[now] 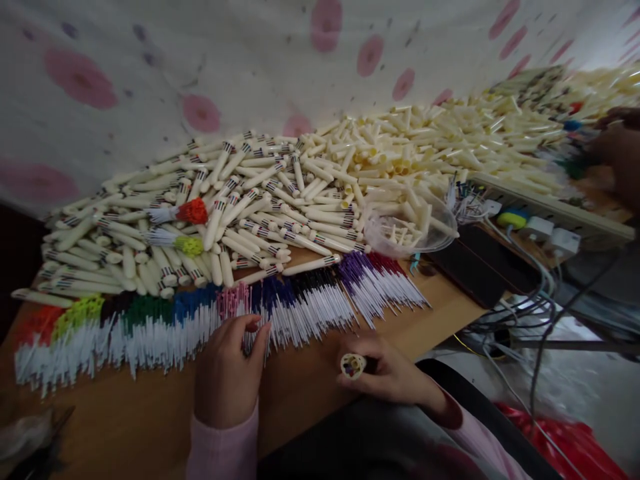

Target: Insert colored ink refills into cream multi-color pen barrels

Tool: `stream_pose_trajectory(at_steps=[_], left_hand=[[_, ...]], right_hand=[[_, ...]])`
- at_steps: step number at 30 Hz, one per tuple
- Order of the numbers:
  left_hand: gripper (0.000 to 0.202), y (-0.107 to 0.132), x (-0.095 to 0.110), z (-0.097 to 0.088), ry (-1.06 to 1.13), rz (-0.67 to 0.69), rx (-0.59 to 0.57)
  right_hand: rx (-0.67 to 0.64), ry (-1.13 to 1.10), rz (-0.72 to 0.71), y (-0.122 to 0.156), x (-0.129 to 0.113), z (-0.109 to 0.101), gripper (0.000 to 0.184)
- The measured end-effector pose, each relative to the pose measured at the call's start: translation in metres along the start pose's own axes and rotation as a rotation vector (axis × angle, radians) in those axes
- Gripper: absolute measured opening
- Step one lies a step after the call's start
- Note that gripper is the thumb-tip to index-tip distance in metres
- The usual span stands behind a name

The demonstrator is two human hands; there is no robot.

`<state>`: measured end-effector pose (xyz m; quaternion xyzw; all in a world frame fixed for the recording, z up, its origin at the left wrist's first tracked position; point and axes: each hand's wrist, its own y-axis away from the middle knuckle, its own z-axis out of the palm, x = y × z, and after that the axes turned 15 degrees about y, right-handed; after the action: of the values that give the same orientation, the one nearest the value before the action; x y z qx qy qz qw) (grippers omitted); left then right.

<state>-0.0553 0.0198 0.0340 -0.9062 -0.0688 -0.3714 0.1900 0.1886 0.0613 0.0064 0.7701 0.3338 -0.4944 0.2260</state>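
My right hand is closed around a cream multicolour pen barrel. Its round end points toward me, and small coloured parts show inside. My left hand hovers at the near side of a row of pen refills, by the pink and dark blue ones. Its thumb and forefinger are curved with a small gap between the tips, and no object shows there. White-stemmed refills lie sorted by colour, from orange and yellow on the left to purple and dark red on the right.
Behind the refills are heaps of cream pens and empty barrels. Two refill bundles, orange-ended and yellow-ended, lie on the pens. A clear bowl, phones and a power strip stand right. Another person's hand appears far right.
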Motion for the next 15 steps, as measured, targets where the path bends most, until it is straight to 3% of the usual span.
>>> stream_pose_trajectory(at_steps=[3, 6, 11, 15], left_hand=[[0.024, -0.007, -0.013, 0.019, -0.062, -0.106, -0.025], [0.022, -0.009, -0.014, 0.026, -0.107, -0.152, -0.055], [0.022, -0.013, -0.011, 0.023, -0.111, -0.164, -0.072], [0.023, -0.014, -0.001, 0.014, -0.025, -0.154, 0.011]], right_hand=[[-0.017, 0.03, -0.005, 0.0, 0.0, -0.001, 0.04], [-0.017, 0.025, 0.007, 0.0, 0.001, -0.002, 0.038], [-0.006, 0.018, -0.004, 0.0, 0.001, -0.003, 0.038], [0.023, 0.019, -0.004, -0.002, 0.0, -0.002, 0.038]])
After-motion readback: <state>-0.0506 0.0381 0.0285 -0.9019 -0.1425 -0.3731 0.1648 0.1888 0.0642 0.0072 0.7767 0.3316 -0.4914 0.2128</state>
